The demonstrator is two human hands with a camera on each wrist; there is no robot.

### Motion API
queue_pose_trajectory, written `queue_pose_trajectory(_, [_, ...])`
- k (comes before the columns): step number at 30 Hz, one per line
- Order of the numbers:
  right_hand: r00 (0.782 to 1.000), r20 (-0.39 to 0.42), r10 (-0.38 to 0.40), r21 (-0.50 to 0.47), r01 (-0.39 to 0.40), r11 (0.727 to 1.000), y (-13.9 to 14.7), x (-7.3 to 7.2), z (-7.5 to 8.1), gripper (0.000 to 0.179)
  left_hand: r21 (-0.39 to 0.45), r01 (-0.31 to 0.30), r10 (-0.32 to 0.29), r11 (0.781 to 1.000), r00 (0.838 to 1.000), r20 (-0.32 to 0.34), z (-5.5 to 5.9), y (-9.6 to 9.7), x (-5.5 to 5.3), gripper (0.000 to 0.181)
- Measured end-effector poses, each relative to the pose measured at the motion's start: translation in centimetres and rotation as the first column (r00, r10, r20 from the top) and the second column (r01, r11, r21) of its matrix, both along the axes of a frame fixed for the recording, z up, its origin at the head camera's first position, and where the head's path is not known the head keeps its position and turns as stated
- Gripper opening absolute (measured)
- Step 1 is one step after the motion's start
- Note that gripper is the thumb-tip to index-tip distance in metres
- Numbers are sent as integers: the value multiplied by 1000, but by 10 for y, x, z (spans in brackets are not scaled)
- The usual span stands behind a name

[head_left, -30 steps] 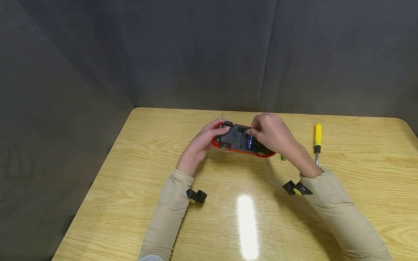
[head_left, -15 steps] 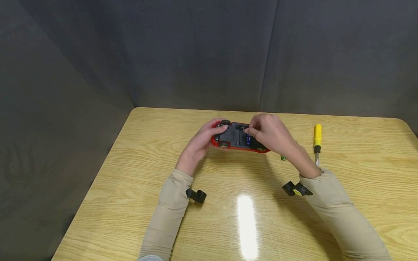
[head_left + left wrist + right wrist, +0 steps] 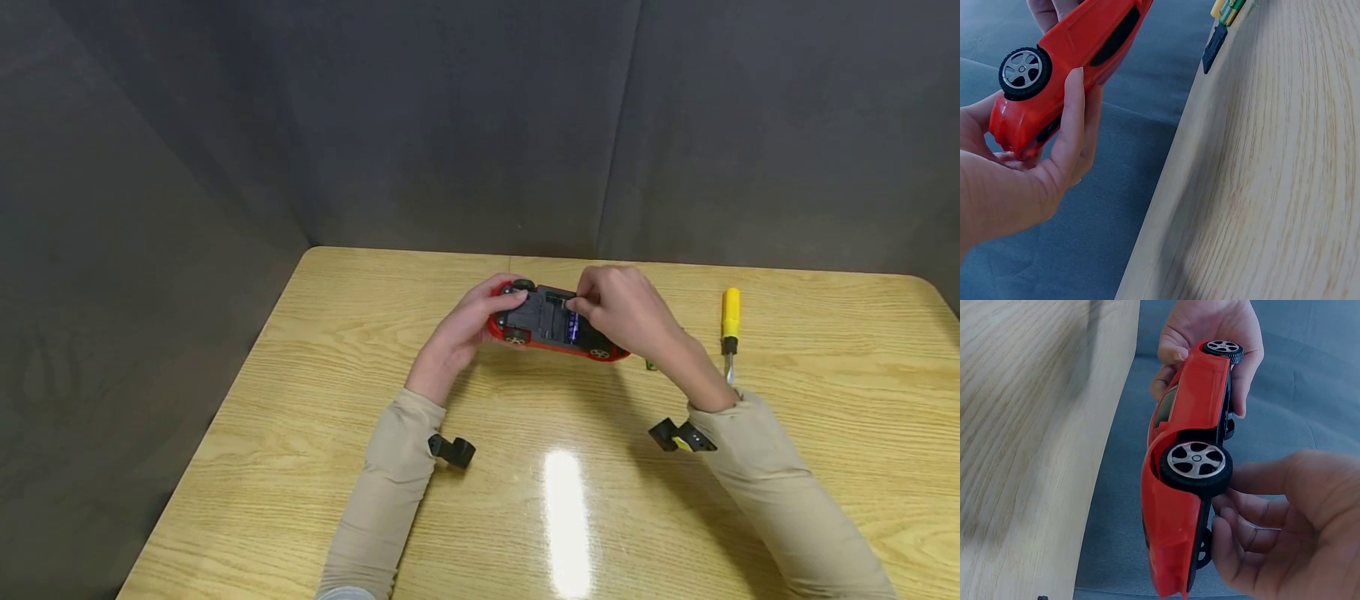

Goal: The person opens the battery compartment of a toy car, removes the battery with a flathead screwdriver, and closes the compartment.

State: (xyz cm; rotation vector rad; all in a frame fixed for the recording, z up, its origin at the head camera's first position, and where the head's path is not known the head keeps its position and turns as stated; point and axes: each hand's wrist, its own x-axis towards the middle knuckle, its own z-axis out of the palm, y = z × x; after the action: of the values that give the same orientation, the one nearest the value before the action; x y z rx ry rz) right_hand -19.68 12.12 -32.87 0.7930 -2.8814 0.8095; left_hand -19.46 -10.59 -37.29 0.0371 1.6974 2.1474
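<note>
My left hand [image 3: 468,318] grips one end of a red toy car [image 3: 525,318], its thumb lying on the black underside. The car is held above the table with its underside towards the head camera. An uncovered battery compartment [image 3: 553,318] shows in the underside, with a purple battery [image 3: 573,329] in it. My right hand [image 3: 628,308] has thumb and forefinger pinched at the far end of that battery; the exact contact is partly hidden. The right wrist view shows the right hand's curled fingers [image 3: 1229,540] against the underside, near a wheel [image 3: 1196,461].
A screwdriver [image 3: 731,321] with a yellow handle lies right of the right hand. A small green item [image 3: 650,365] shows beside the right wrist, mostly hidden. In the left wrist view, a small dark piece [image 3: 1214,49] lies near the table edge. Dark cloth [image 3: 450,125] borders the wooden table [image 3: 360,333].
The car shifted slightly left and up with both hands half a second ago, then came back close to where it was. Both hands keep their hold, and the purple battery stays in the compartment.
</note>
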Motion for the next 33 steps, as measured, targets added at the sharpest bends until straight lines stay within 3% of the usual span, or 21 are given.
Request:
queue_pose_trajectory(8, [999,-49,1,24,0,1000,2,-1,-2,20,-4,20,-20,1000,1000,16,0,1,0,36])
queue_pose_trajectory(12, [999,-34,-9,-6,9,1000,3,1,-1,28,-9,26,-25,1000,1000,14,-1,1,0,36])
queue_pose_trajectory(18, [1000,-1,2,-59,-3,998,2,3,1,39,-1,-13,13,1000,1000,11,-2,-1,-1,34])
queue_pose_trajectory(26, [999,46,-9,-25,10,1000,2,3,0,16,4,-19,19,1000,1000,10,-2,-1,-1,34])
queue_pose_trajectory(33, [999,47,-6,5,6,1000,1,1,0,20,9,-27,26,1000,999,18,0,1,-1,34])
